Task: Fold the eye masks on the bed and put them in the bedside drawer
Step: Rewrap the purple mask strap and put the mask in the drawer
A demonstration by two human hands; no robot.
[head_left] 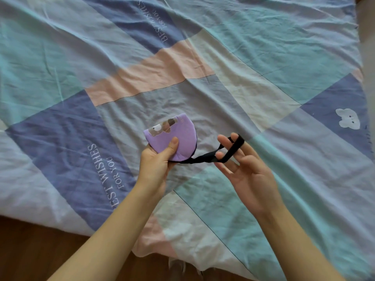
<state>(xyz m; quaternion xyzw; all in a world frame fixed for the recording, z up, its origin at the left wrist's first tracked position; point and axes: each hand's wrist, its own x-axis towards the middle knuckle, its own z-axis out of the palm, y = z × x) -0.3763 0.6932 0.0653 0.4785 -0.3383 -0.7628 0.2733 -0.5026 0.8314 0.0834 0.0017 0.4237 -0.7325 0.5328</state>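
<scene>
A purple eye mask (pixel 172 136), folded in half into a rounded half-moon, is held up just above the bed by the left hand (pixel 157 162). It is pinched near its lower edge: the thumb is pressed flat on the purple face, the other fingers are hidden behind the fabric. A bear print is seen along the mask's upper edge, and a dark lining shows at the curved rim.

From the mask's lower right corner a black elastic strap (pixel 219 154) is drawn out to the right. The strap is looped over the outstretched fingers (pixel 236 138) of the right hand (pixel 246 167), which is held palm up and mostly open, the fingers spread and only slightly bent. The loop is pulled fairly taut between the two hands.

Below both hands a wrinkled patchwork duvet cover (pixel 263 57) in teal, blue, pink and cream is spread, with "BEST WISHES FOR YOU" printed on a blue patch and a small white cloud figure (pixel 347 119) at the right. A strip of wooden floor (pixel 30 250) is seen at lower left.
</scene>
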